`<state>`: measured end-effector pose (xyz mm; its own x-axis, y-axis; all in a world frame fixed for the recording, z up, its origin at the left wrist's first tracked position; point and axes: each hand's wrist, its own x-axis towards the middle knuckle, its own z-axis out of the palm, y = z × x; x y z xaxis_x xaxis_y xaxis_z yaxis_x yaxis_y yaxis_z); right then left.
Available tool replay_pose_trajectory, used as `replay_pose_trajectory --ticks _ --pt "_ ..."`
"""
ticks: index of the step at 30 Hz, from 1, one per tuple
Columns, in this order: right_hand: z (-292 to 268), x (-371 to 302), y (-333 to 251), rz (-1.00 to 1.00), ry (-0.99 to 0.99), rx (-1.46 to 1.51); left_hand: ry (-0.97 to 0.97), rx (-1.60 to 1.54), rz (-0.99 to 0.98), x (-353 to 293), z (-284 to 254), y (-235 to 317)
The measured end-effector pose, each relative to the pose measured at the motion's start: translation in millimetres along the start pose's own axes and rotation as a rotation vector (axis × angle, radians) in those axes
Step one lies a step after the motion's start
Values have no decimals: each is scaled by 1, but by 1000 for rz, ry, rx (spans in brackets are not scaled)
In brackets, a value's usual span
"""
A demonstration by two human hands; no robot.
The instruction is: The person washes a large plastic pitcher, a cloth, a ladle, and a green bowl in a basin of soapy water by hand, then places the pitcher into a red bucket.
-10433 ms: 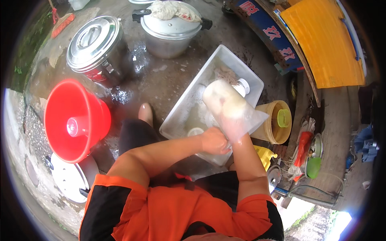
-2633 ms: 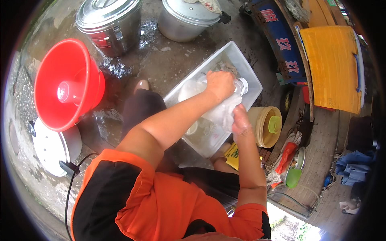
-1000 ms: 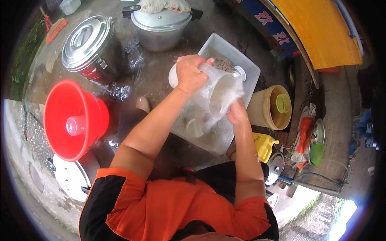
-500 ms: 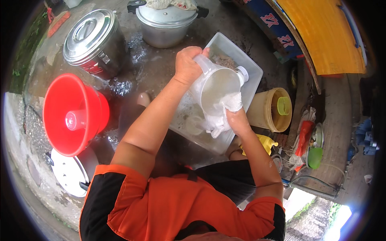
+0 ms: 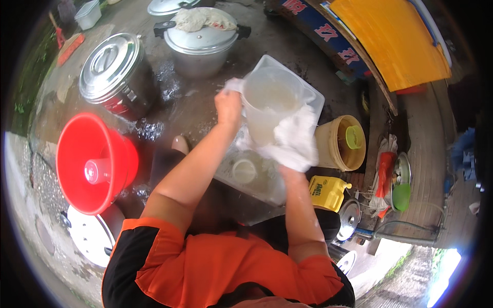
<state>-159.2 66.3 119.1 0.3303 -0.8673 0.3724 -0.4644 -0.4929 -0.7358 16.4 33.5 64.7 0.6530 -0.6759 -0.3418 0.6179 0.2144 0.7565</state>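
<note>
My left hand (image 5: 228,107) is closed at the handle side of a translucent plastic jug (image 5: 262,120), whose wide mouth faces up toward me. Motion blurs the handle and the fingertips. A wet white cloth (image 5: 298,136) is bunched in my right hand (image 5: 291,175) and presses against the jug's near right side, partly covering my fingers. Both hands are over a clear rectangular plastic tub (image 5: 314,110) on the ground. In the tub's near part lies a round translucent piece (image 5: 244,171), apparently in shallow water.
Left stand a red basin (image 5: 77,154) and a lidded steel pot (image 5: 108,66). A pressure cooker (image 5: 203,43) with a cloth on its lid is beyond the tub. Right are a beige bucket (image 5: 331,143), a yellow jerrycan (image 5: 327,192) and a round metal lid (image 5: 350,218).
The jug has turned more upright and shifted slightly. The cloth has moved from its mouth to its outer side, spreading wider, and my right hand has come lower and nearer me.
</note>
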Motion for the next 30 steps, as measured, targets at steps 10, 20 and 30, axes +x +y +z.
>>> replay_pose_trajectory --ticks 10,20,30 --pt "1 49 60 275 372 219 -281 109 -120 -20 6 12" --pt "-2 62 0 703 -311 715 -657 240 447 -6 -25 -48" --pt "-3 13 88 295 -265 276 -498 -113 -153 49 -33 -108"
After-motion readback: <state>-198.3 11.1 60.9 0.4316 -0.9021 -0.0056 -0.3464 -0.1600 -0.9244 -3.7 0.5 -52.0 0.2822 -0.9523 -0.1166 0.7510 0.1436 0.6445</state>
